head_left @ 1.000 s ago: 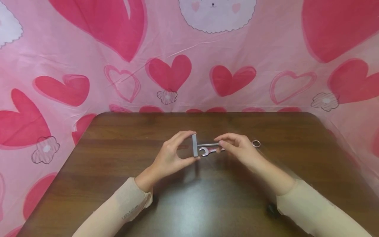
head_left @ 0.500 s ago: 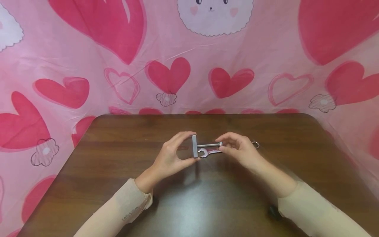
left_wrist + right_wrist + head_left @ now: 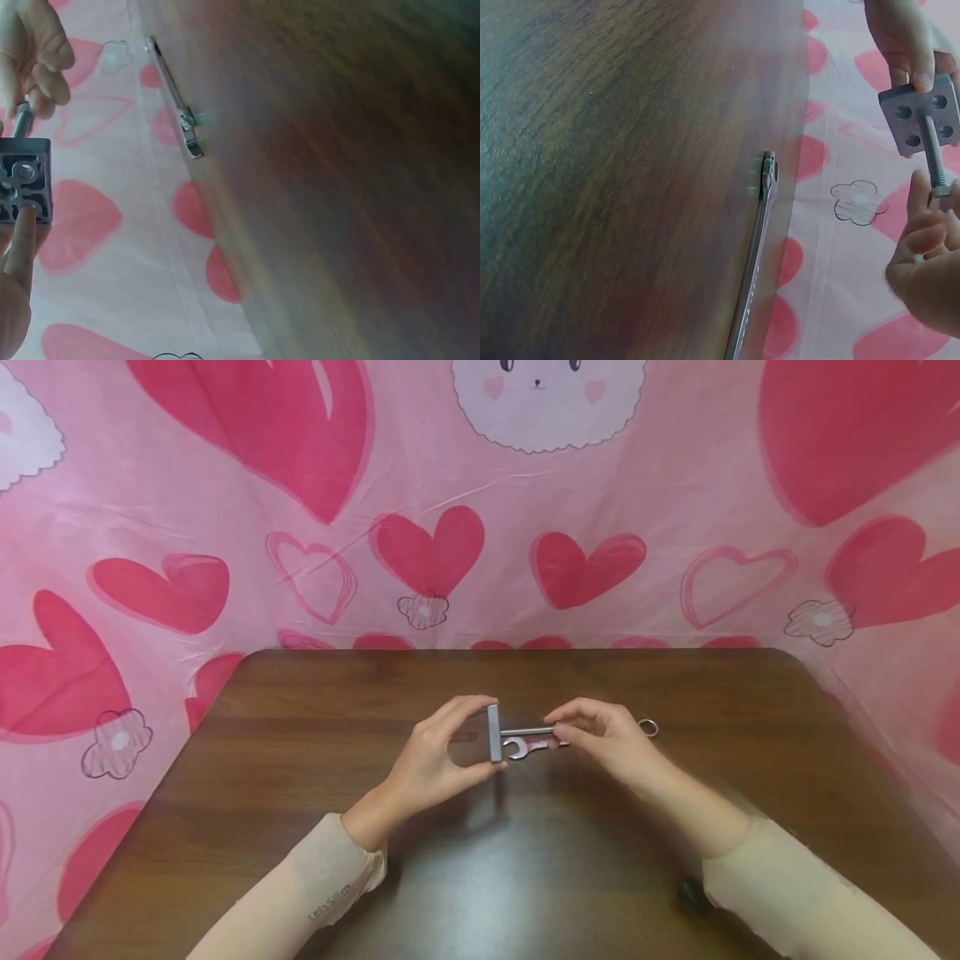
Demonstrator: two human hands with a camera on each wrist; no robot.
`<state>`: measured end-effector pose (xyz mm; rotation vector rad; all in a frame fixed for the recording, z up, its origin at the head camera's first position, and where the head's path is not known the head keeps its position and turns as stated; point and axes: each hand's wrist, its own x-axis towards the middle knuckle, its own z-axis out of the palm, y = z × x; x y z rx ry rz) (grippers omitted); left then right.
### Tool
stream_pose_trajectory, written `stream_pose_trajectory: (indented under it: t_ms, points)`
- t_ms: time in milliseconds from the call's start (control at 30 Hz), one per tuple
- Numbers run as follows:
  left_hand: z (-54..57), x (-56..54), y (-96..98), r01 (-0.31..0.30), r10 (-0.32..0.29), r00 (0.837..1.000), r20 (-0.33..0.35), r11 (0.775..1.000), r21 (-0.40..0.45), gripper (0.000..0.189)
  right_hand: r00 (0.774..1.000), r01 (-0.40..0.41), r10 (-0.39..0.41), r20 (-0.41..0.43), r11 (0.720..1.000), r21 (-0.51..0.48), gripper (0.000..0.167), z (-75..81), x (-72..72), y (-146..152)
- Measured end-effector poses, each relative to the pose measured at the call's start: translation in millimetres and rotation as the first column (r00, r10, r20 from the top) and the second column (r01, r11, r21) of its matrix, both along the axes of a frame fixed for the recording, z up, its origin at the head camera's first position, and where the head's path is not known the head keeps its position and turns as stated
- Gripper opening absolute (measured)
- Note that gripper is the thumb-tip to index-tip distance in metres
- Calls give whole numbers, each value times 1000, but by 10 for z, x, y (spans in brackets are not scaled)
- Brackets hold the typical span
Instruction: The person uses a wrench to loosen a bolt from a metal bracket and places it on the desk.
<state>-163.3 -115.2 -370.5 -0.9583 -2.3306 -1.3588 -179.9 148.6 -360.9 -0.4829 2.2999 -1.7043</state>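
A square grey metal plate (image 3: 494,733) stands on edge above the table, gripped at its top and bottom edges by my left hand (image 3: 429,752). Several round holes show in its face in the right wrist view, and the left wrist view shows its recessed back (image 3: 39,184). From the plate's centre a long threaded bolt (image 3: 934,154) sticks out toward my right hand (image 3: 611,739). The thumb and fingers of that hand pinch the bolt's head end, covering it in the head view. Beneath the bolt lies a combination wrench (image 3: 517,748), partly hidden by the right hand.
The brown wooden table (image 3: 315,827) ends at a pink heart-patterned cloth (image 3: 495,485) behind it. The wrench's ring end (image 3: 648,727) shows beyond the right hand. A small dark object (image 3: 693,895) sits beside the right sleeve.
Half a second ago my right fingers were spread off the bolt head, leaving it visible; they have closed over it again. My left hand and the plate stay nearly still.
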Motion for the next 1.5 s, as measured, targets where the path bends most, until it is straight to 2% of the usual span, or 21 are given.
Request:
stream_pose_trajectory:
  t_ms: [133, 200, 300, 400, 533, 700, 900, 1000, 1200, 1300, 1400, 1500]
  points:
    - [-2, -8, 3, -1, 1, 1000, -2, 1000, 3, 73, 998, 16, -15, -67, 1000, 9, 25, -7, 15, -11]
    - [0, -13, 2, -3, 3, 1000, -6, 1000, 4, 72, 997, 14, -14, -75, 1000, -7, 26, -11, 14, -14]
    - [4, -19, -3, -12, 12, 1000, -17, 1000, -3, 71, 999, -17, 16, -33, 999, -45, 29, -16, -1, -10]
    - [-3, -18, -8, -18, 18, 1000, -20, 1000, -9, 72, 999, -40, 41, 28, 999, -37, 31, -16, -16, 2]
    - [-20, -18, -5, -14, 14, 1000, -23, 1000, -11, 73, 997, -30, 30, 72, 1000, -4, 30, -20, -27, 19]
    - [-38, -35, 5, -7, 6, 1000, -30, 1000, -10, 73, 998, -13, 15, 66, 1000, -25, 26, -32, -32, 21]
    - [-42, -56, 10, -16, 16, 999, -35, 1000, -13, 73, 1000, 20, -20, 0, 999, -39, 26, -41, -17, 5]
    - [-42, -58, 8, -26, 25, 999, -30, 999, -22, 73, 1000, 10, -11, -16, 999, -41, 28, -48, -22, 2]
    - [-49, -46, 2, -24, 24, 999, -26, 999, -36, 72, 996, -5, 5, 84, 1000, 2, 31, -59, -56, 16]
    - [-54, -39, 5, -17, 15, 1000, -27, 999, -52, 72, 992, -4, 5, 127, 1000, -7, 33, -62, -64, 18]
    - [-61, -39, 12, -11, 9, 1000, -23, 998, -65, 72, 990, 6, -4, 139, 1000, -13, 32, -62, -66, 18]
    - [-67, -39, 16, -10, 9, 1000, -20, 998, -68, 71, 995, 13, -12, 102, 1000, -9, 28, -68, -59, 16]
